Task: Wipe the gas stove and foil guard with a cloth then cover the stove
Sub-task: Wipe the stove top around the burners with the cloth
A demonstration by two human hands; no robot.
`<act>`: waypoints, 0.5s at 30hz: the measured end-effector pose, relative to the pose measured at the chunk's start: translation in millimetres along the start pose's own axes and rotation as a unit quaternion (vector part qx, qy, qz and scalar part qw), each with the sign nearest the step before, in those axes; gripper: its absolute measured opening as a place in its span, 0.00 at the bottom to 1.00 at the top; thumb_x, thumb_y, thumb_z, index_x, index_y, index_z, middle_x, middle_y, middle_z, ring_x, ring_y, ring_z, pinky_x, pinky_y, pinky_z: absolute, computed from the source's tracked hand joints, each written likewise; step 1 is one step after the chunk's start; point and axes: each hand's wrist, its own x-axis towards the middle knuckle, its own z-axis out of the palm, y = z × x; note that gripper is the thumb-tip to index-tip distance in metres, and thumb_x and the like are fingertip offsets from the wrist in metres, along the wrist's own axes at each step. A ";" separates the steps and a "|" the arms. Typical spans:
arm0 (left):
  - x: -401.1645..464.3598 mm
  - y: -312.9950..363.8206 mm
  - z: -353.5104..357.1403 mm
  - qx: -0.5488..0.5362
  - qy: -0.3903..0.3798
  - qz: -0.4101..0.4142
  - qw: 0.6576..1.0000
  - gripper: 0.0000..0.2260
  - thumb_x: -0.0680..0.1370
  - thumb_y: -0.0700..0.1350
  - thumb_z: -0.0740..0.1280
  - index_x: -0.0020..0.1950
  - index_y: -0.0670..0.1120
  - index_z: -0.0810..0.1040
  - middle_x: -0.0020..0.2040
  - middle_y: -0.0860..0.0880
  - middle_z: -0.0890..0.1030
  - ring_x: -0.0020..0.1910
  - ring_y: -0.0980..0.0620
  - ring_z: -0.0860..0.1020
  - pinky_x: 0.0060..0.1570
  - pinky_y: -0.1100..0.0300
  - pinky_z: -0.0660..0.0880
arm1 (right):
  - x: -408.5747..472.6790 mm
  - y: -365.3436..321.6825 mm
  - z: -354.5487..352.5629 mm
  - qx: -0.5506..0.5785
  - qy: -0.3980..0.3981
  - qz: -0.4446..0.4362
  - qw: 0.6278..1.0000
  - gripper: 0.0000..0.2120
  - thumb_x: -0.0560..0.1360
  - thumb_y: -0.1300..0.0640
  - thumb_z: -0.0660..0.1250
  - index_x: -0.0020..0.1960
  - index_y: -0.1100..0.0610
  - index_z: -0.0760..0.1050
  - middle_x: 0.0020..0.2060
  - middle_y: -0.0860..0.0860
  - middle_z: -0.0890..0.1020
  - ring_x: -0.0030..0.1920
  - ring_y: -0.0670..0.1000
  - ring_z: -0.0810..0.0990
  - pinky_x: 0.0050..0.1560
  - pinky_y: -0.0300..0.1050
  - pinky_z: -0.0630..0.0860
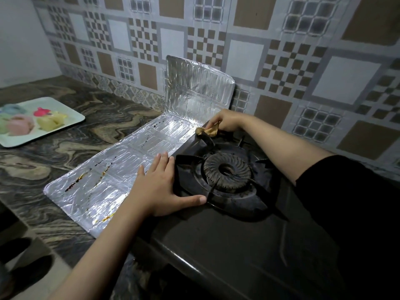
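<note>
The gas stove (227,213) sat at centre-right on the marbled counter (54,152), its ribbed burner (227,172) ringed by dark pan supports. The right hand (227,121) pinched a crumpled tan cloth (208,131) at the stove's 12 o'clock corner, against the foil guard (129,163). The guard lay flat at 9 o'clock, stained, its far panel upright against the tiled wall (281,50). The left hand (161,187) rested spread, fingers straight, across the stove's left edge. A tray (71,118) of pastel items sat well apart at 10 o'clock.
</note>
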 end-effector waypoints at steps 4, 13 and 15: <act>-2.1 0.3 -1.2 -0.005 0.001 -0.002 1.000 0.69 0.47 0.86 0.43 0.79 0.46 0.41 0.79 0.48 0.39 0.77 0.52 0.38 0.74 0.43 0.40 | -15.0 15.7 -9.6 -0.019 -0.006 0.045 0.999 0.18 0.75 0.67 0.62 0.62 0.56 0.78 0.58 0.52 0.80 0.50 0.47 0.73 0.51 0.39 0.67; -2.2 1.3 -2.0 -0.014 0.001 -0.003 1.000 0.66 0.52 0.84 0.50 0.79 0.44 0.42 0.80 0.47 0.41 0.78 0.51 0.39 0.75 0.42 0.42 | -52.6 41.1 -10.3 0.004 0.028 0.124 0.992 0.20 0.75 0.70 0.60 0.61 0.55 0.79 0.59 0.53 0.80 0.50 0.48 0.74 0.49 0.38 0.69; -1.6 0.5 -1.2 -0.009 0.004 -0.002 1.000 0.66 0.53 0.84 0.50 0.79 0.45 0.42 0.80 0.47 0.41 0.78 0.51 0.39 0.74 0.42 0.42 | -62.5 39.1 -7.4 0.013 0.035 0.126 0.991 0.20 0.75 0.70 0.60 0.62 0.56 0.78 0.59 0.55 0.80 0.50 0.49 0.74 0.51 0.39 0.69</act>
